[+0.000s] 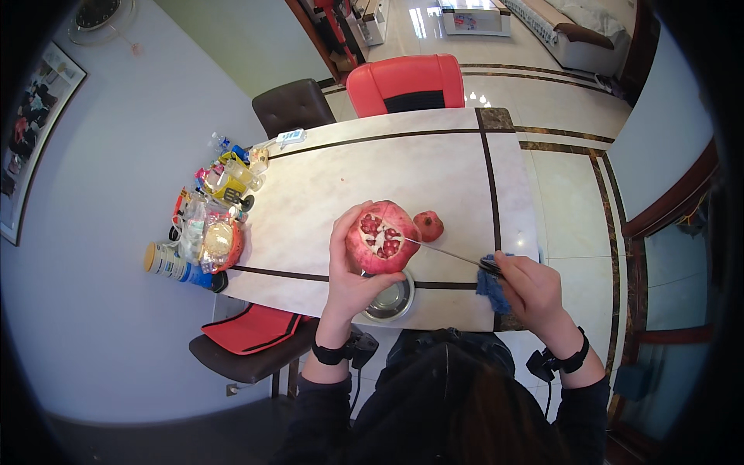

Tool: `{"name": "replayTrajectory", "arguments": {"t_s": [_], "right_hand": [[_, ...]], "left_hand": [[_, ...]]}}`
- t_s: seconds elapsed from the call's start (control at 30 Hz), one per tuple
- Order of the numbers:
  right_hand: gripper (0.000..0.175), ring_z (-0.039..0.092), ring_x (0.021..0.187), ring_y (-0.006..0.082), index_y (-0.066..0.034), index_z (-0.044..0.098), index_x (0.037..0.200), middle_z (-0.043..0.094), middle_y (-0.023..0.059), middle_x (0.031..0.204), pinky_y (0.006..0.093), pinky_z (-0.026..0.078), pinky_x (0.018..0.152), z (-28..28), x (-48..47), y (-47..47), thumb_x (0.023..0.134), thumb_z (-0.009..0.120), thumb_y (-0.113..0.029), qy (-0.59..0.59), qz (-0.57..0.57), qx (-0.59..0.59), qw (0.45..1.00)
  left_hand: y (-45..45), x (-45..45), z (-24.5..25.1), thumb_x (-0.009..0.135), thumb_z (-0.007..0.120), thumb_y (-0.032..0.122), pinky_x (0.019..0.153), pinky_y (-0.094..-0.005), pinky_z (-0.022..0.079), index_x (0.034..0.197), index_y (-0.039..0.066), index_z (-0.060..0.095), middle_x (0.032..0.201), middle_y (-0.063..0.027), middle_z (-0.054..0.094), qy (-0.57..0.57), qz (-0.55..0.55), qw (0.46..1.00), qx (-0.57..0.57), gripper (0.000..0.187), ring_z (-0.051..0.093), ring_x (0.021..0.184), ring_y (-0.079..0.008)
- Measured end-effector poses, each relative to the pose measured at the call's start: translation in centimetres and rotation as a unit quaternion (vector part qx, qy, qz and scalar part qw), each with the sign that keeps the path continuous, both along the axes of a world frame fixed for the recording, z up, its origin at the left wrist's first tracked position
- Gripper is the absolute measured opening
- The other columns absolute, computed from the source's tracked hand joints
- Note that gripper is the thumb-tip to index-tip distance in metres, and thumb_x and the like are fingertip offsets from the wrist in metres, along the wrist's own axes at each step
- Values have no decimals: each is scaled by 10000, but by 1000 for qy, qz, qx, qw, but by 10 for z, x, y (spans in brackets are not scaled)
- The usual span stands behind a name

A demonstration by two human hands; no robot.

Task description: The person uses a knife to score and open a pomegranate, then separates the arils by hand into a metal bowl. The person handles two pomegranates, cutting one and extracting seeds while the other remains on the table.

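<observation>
My left hand grips a large pomegranate from its left side and below. The fruit's top is cut away, so dark red seeds and white pith show in the opening. My right hand holds a knife by its black handle. Its thin blade points left, and the tip meets the right edge of the opening. Partly hidden under the fruit and my left hand is a round metal bowl. On the table just beyond lies a small red pomegranate piece.
A blue cloth lies by the marble table's near right corner. Along the left edge crowd an orange basket of packages, a yellow container and a glass. Red and dark chairs stand behind.
</observation>
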State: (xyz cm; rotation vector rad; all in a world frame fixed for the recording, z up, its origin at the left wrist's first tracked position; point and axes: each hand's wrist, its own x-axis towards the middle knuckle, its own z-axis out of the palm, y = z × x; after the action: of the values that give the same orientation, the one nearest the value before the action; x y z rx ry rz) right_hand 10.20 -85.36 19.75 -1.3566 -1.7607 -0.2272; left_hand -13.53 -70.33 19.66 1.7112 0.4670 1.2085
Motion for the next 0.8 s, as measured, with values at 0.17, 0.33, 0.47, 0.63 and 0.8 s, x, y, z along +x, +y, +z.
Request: {"name": "replayTrajectory", "arguments": {"t_s": [0.17,0.33,0.47,0.63,0.8], "right_hand": [[416,612,671,197,-50,667,1094,625,60,843,276,484,532,6,7,-5,684,659,22,-45,-5,-8,999],[412,610,682,184,-65,671,1098,621,54,848,271,486,538,12,11,-10,692,654,4,-84,-10,-23,996],[425,605,689,176,-69,668,1114,612,46,845,265,483,547,16,10,-14,696,648,2,-87,-10,-49,995],[462,587,672,170,-81,650,1151,593,37,841,272,475,544,15,10,-15,697,628,3,-110,-16,-60,992],[514,582,668,169,-107,618,1205,567,26,812,292,469,538,-4,22,-13,699,629,-18,-166,-61,-136,975]], "left_hand": [[4,-5,5,558,900,120,1052,-401,394,1381,76,348,1379,-147,379,38,-6,998,58,992,399,1288,-282],[10,-12,15,556,899,122,1020,-411,420,1357,113,401,1379,-153,398,126,13,976,177,943,412,1276,-309],[12,-16,20,551,908,181,1022,-411,430,1355,136,400,1356,-173,403,181,23,956,228,952,427,1271,-324],[14,-16,10,553,903,148,1004,-417,434,1337,125,425,1367,-159,408,150,40,960,233,918,435,1254,-325],[8,-22,7,525,921,186,1031,-406,425,1368,95,352,1361,-153,375,27,57,991,118,1021,430,1259,-294]]}}
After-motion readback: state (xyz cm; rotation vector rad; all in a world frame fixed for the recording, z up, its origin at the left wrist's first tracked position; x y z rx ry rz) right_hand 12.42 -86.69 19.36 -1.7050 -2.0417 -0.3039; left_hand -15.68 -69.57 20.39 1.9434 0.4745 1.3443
